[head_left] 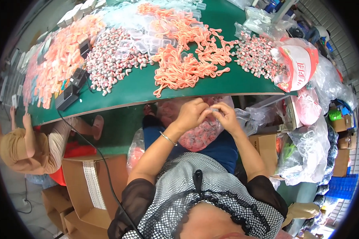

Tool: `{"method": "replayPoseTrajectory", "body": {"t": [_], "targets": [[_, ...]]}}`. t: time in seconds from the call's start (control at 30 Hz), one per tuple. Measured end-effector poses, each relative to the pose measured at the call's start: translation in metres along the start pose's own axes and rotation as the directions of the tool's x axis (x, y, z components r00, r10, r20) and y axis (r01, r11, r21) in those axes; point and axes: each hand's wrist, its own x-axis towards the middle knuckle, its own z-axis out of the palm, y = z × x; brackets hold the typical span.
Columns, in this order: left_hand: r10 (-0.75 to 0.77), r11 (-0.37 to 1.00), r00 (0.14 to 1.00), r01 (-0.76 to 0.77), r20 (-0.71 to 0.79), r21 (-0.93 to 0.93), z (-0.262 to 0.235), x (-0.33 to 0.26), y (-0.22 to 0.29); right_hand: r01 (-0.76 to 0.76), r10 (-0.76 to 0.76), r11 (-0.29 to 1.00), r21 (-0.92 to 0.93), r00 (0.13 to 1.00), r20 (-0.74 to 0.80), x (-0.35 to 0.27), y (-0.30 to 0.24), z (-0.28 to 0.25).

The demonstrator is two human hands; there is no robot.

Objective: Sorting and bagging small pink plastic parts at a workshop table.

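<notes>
Close together at the table's front edge, my two hands meet over my lap. My left hand (192, 114), with a silver bangle on its wrist, is closed in a pinch. My right hand (227, 116) pinches too, its fingertips almost touching the left ones. Whatever lies between the fingertips is too small to make out. Below them a clear plastic bag (199, 138) of pink pieces rests between my legs. On the green table (127, 88) just beyond lie bundles of orange looped cord (179, 69). Piles of small grey-and-red pieces (107, 59) flank them, with another such pile (254, 55) at the right.
A red-and-white bag (297, 65) stands at the table's right end. Black boxes (67, 97) with a cable sit near the left front edge. Clear plastic cases (157, 42) and orange packets (64, 47) lie farther back. Cardboard boxes (73, 183) and another person (28, 149) are at left.
</notes>
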Motion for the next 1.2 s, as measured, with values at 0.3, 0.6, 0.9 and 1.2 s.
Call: {"method": "replayPoseTrajectory", "body": {"t": [0.3, 0.6, 0.9, 1.2], "targets": [[-0.051, 0.996, 0.984, 0.061, -0.169, 0.060, -0.047, 0.011, 0.011, -0.228, 0.215, 0.806, -0.547, 0.973, -0.088, -0.050, 0.161, 0.045], [-0.257, 0.715, 0.748, 0.573, -0.611, 0.401, -0.142, 0.092, -0.081, -0.084, 0.154, 0.825, -0.558, 0.985, 0.080, -0.026, 0.105, 0.036], [-0.425, 0.763, 0.702, 0.618, -0.571, 0.191, -0.136, 0.116, -0.098, 0.119, -0.061, 0.942, -0.314, 0.980, 0.189, 0.018, -0.001, 0.015], [0.070, 0.969, 0.916, 0.031, -0.396, 0.245, -0.121, 0.107, -0.027, 0.191, -0.217, 0.950, -0.247, 0.973, -0.082, 0.086, -0.082, -0.014]]}}
